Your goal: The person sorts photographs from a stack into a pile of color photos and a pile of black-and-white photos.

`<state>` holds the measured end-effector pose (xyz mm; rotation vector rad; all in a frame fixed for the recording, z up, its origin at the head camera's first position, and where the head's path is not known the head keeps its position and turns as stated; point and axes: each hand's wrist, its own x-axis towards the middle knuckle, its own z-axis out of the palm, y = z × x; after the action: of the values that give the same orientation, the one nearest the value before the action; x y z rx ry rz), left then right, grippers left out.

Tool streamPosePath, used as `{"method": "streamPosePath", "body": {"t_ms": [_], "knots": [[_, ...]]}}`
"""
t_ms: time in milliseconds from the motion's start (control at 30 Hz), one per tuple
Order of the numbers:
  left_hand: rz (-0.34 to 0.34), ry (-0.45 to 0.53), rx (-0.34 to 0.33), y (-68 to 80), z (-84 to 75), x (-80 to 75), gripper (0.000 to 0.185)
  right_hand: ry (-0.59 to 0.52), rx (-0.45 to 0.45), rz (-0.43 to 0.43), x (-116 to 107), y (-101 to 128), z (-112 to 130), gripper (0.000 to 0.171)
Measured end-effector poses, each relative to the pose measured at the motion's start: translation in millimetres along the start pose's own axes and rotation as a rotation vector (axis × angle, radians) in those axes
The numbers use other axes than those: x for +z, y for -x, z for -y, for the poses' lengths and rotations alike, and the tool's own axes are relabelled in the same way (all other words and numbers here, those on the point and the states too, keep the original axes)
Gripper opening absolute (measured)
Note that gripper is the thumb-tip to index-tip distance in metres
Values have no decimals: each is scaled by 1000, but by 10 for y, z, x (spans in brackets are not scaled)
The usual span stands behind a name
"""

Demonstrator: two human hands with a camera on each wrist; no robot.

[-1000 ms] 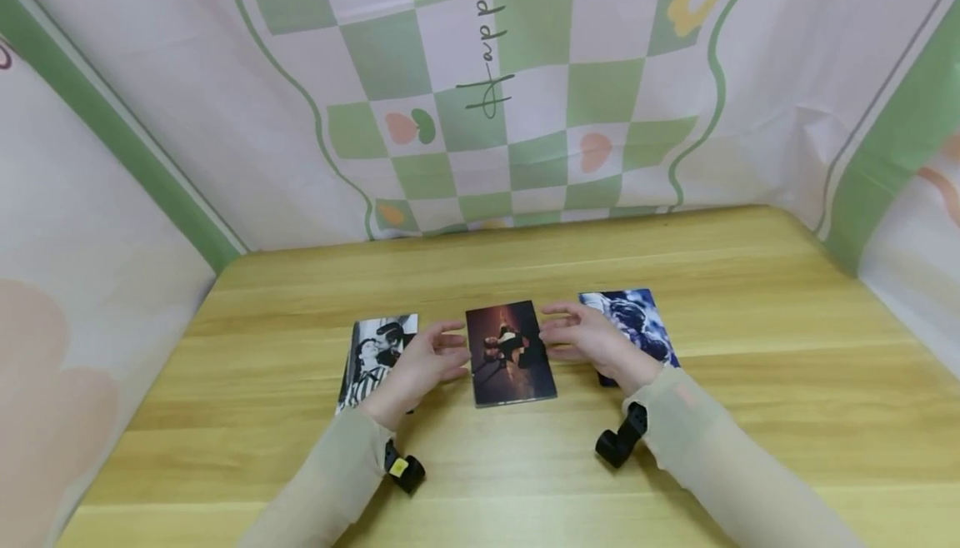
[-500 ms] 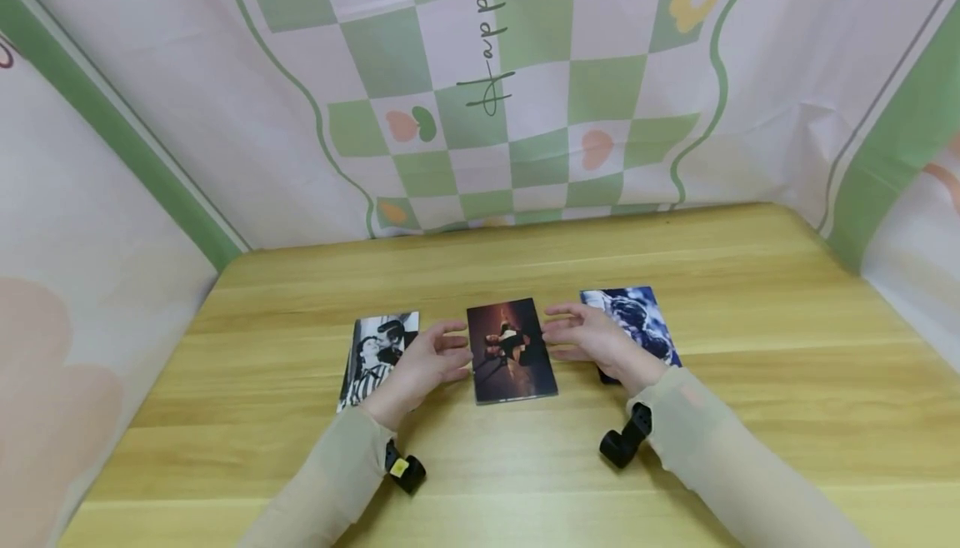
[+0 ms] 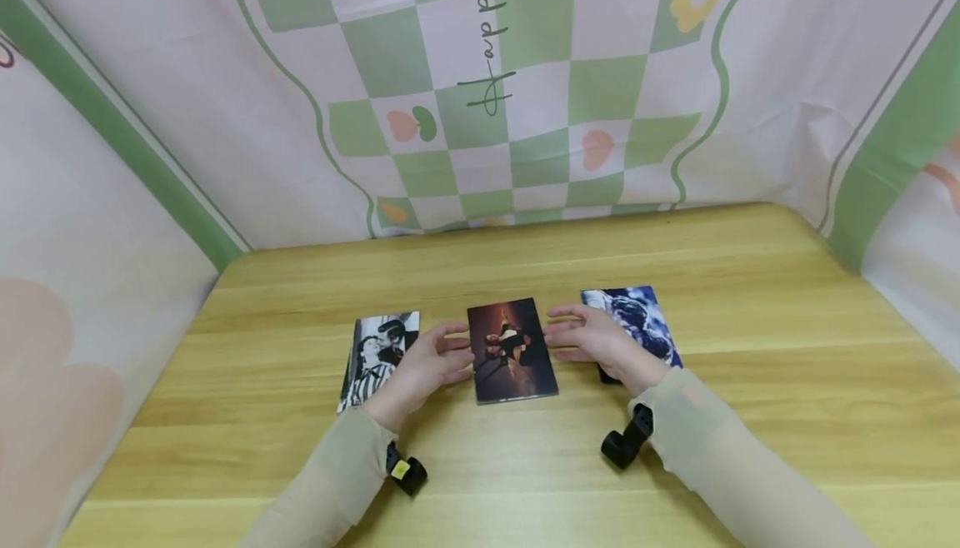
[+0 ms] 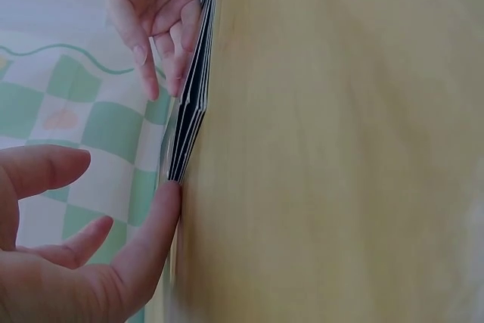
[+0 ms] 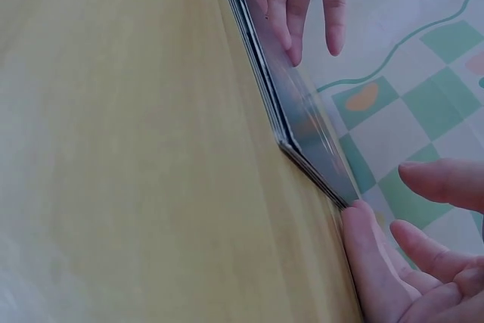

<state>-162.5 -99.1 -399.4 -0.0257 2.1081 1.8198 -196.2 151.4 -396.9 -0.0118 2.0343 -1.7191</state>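
A stack of photo cards (image 3: 513, 356) lies in the middle of the wooden table, its top card dark with figures in a reddish glow. On its left side my left hand (image 3: 431, 367) has loosely extended fingers, one fingertip touching the stack's edge (image 4: 193, 104) in the left wrist view. Opposite it, my right hand (image 3: 598, 343) meets the other side with one fingertip, at the stack's corner (image 5: 344, 200) in the right wrist view. Both thumbs are held apart from the cards. Several layers show along the stack's edge.
A black-and-white photo card (image 3: 371, 352) lies to the left, partly covered by my left hand. To the right, a blue-toned photo card (image 3: 641, 319) is partly behind my right hand. Checked green-and-white cloth (image 3: 525, 98) hangs behind the wooden table (image 3: 495, 481).
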Motion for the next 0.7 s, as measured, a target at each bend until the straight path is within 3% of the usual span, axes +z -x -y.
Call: {"method": "streamPosePath", "body": {"t_ms": [700], "knots": [[10, 21, 3, 13, -8, 2, 47, 7, 15, -14, 20, 11, 29, 52]]}}
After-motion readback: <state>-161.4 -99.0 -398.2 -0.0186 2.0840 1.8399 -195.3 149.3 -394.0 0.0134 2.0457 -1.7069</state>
